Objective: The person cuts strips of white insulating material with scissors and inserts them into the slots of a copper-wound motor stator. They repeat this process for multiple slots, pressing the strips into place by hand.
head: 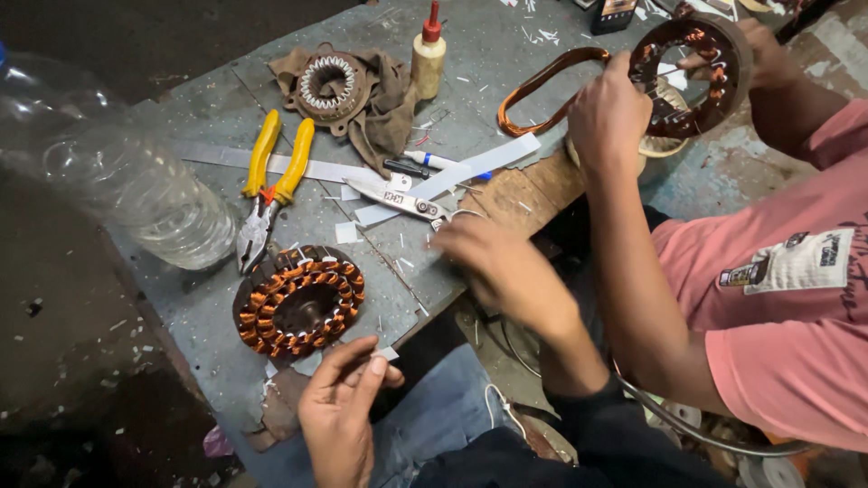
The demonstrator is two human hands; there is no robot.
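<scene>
Low in the frame, left hand (339, 411) pinches a small paper slip (387, 353) beside the copper-wound stator (298, 301) on the surface (208, 90); right hand (493, 262), blurred, grip unclear, nears the scissors (398, 199), whose blades could nick it.

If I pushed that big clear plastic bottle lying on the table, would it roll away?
Probably yes. The clear plastic bottle lies on its side near the edge of the table, and its round body looks apt to roll. It seems mostly empty, so likely light. Its thin walls would probably dent if squeezed.
</scene>
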